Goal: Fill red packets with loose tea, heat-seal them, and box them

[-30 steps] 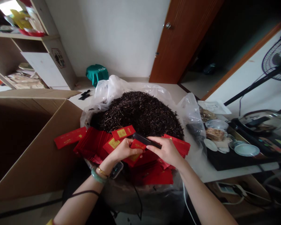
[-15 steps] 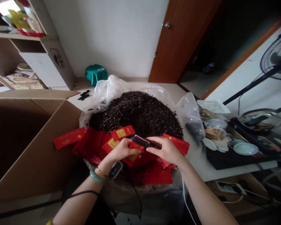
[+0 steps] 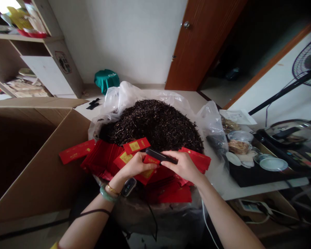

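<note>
My left hand (image 3: 136,167) pinches a small red packet (image 3: 150,161) in front of me. My right hand (image 3: 182,166) grips a narrow black tool (image 3: 160,156) lying across the top of that packet. Both hands hover over a heap of red packets with gold labels (image 3: 111,157) spread along the near rim of a big clear plastic bag (image 3: 209,121). The bag holds a large mound of dark loose tea leaves (image 3: 155,124). A green bangle and a watch sit on my left wrist.
An open cardboard box (image 3: 41,159) stands at the left. A tea tray with bowls and saucers (image 3: 259,162) and a kettle (image 3: 290,131) lie at the right. A fan (image 3: 307,64), a brown door (image 3: 197,45) and a shelf unit (image 3: 28,58) are behind.
Both hands keep hold of the red packet and the black tool with only slight shifts. The view has tilted a little.
</note>
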`<action>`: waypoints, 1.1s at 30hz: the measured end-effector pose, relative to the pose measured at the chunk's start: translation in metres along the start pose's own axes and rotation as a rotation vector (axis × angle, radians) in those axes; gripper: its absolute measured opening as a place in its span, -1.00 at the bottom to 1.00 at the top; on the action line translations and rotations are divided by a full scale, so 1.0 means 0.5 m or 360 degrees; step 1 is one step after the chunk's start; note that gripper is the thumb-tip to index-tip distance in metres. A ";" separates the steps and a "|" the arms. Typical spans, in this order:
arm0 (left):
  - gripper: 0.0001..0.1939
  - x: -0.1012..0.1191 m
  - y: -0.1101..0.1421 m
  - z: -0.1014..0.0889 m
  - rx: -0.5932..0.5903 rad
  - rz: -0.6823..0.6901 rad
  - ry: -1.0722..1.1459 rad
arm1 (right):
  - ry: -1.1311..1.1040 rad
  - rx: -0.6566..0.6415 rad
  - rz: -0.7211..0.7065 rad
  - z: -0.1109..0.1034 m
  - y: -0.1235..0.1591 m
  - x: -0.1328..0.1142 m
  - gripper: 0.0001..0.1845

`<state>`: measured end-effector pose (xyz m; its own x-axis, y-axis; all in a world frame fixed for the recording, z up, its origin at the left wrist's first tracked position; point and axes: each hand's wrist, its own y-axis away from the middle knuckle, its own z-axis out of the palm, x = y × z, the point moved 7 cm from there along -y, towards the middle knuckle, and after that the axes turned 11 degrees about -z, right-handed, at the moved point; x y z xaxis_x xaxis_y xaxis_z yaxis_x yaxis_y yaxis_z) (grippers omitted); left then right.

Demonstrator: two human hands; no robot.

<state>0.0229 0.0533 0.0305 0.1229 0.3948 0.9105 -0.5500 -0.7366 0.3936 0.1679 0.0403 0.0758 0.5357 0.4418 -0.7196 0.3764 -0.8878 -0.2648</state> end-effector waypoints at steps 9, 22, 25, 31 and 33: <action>-0.74 -0.008 -0.005 0.004 -0.0044 0.0005 -0.0060 | -0.0020 -0.0030 0.0018 0.000 0.001 -0.008 -0.68; -0.72 0.006 -0.007 -0.009 0.0174 0.0194 -0.0262 | 0.0002 -0.0050 0.0006 0.006 0.001 -0.009 -0.70; -0.71 0.004 -0.008 -0.013 0.0245 0.0193 -0.0299 | -0.0033 -0.0050 0.0018 0.012 -0.001 0.002 -0.69; -0.68 -0.002 -0.011 -0.021 0.0341 0.0173 -0.0350 | -0.0101 0.0057 0.0128 0.013 -0.004 0.039 -0.52; -0.67 -0.002 -0.011 -0.023 0.0368 0.0171 -0.0311 | -0.0097 0.0084 0.0138 0.012 -0.004 0.043 -0.50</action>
<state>0.0163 0.0630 0.0259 0.2427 0.2116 0.9467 -0.3690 -0.8824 0.2919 0.1741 0.0506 0.0572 0.5171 0.3557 -0.7785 0.2896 -0.9286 -0.2319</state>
